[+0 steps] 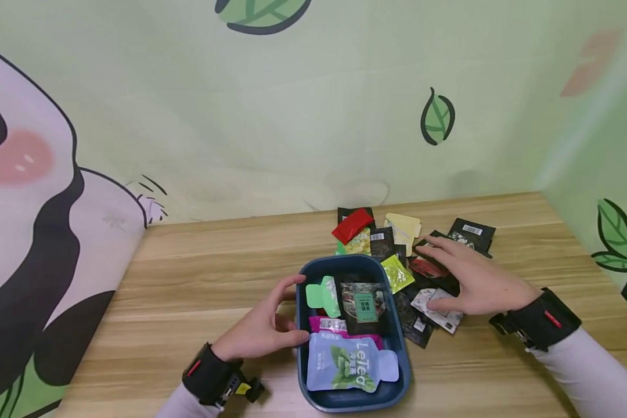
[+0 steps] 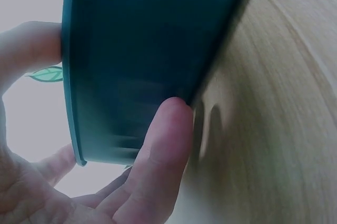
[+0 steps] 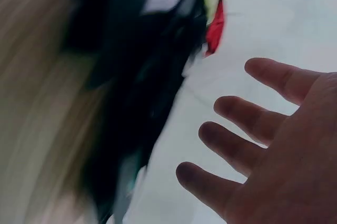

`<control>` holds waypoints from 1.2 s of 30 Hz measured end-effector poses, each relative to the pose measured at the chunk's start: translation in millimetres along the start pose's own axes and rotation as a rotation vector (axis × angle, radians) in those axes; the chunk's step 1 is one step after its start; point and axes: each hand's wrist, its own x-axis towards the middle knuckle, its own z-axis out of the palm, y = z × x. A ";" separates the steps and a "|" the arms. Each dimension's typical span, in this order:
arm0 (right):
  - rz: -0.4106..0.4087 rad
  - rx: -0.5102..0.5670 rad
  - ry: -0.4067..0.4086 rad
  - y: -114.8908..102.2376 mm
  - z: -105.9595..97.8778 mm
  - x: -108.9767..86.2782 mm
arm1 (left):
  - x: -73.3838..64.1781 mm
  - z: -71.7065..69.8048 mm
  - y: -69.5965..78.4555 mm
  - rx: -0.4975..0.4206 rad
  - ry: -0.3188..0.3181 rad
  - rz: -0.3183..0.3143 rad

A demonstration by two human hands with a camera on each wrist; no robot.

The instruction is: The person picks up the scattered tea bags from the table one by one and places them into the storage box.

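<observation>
A dark blue plastic bin (image 1: 406,371) stands on the table with packets inside. My left hand (image 1: 258,326) rests against its left side; in the left wrist view the fingers (image 2: 160,155) touch the outer wall. Inside lie a light blue pouch (image 1: 339,361), a black packet (image 1: 364,310) with a green label, a magenta packet (image 1: 328,325) and a green-and-white one (image 1: 324,296). My right hand (image 1: 480,284) is spread over the packet pile right of the bin, nearest a red-and-black packet (image 1: 428,267) and a white patterned packet (image 1: 446,318). The right wrist view shows its fingers extended, gripping nothing.
Behind and beside the bin lie more packets: a red one (image 1: 353,225), a cream one (image 1: 403,227), a yellow-green one (image 1: 397,273) and several black ones (image 1: 472,232). A printed cloth backdrop (image 1: 292,128) rises behind the wooden table (image 1: 198,278).
</observation>
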 end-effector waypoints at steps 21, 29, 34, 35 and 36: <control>0.287 -0.168 0.120 26.7 10.4 20.4 | 0.7 1.3 0.1 -0.103 -0.026 -0.059; 0.297 -0.163 0.148 30.9 13.7 25.6 | 1.9 2.3 -1.2 -0.132 -0.032 -0.055; 0.302 -0.142 0.163 31.4 14.8 28.9 | 2.3 3.2 -2.2 -0.141 -0.029 -0.074; 0.304 -0.139 0.167 31.4 15.0 29.3 | 2.2 3.4 -2.2 -0.142 -0.028 -0.080; 0.306 -0.136 0.170 31.3 15.1 29.6 | 2.0 3.6 -2.4 -0.146 -0.028 -0.083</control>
